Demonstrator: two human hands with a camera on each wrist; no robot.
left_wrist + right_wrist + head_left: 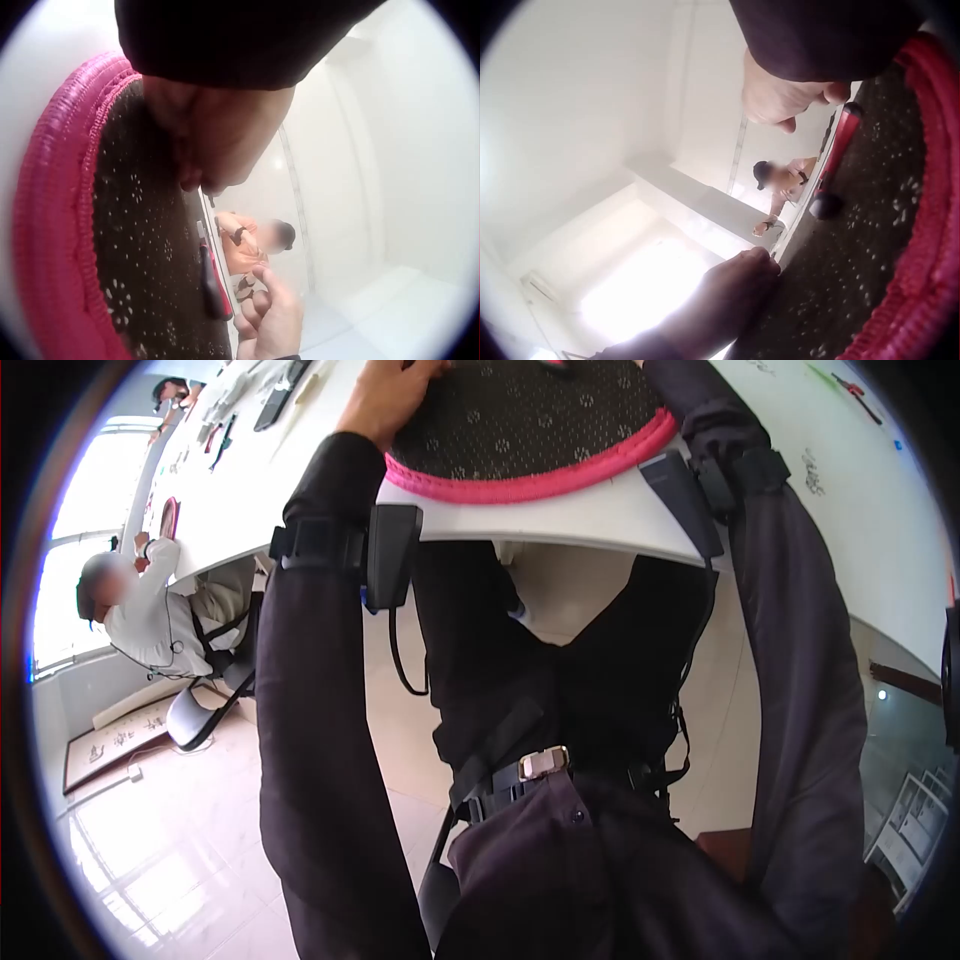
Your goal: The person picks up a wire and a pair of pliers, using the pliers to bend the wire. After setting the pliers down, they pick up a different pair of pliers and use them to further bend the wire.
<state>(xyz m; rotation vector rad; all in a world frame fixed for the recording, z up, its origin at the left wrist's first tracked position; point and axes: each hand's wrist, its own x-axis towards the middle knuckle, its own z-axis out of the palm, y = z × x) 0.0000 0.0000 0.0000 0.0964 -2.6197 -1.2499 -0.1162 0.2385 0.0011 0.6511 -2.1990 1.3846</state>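
A dark mat (pixel 530 420) with a dotted, flower-patterned face and a thick pink border (pixel 540 490) lies on the table before me. My left hand (pixel 388 402) is at its left side; in the right wrist view that left hand (pixel 731 296) has curled fingers at the mat's edge. My right hand (pixel 784 97) is up by the far right side, its fingers bent; I cannot tell whether it holds anything. From the left wrist, the right hand (pixel 274 319) shows thumb up. A red-and-black handled tool (pixel 838 161) rests on the mat between the hands.
On the white table (pixel 850 530), red-handled pliers (pixel 858 398) lie far right and a black case (pixel 283 398) far left. A person in white (pixel 150 610) sits to the left. Another person (pixel 251 247) is across the table. Wrist devices (pixel 393 555) sit on both sleeves.
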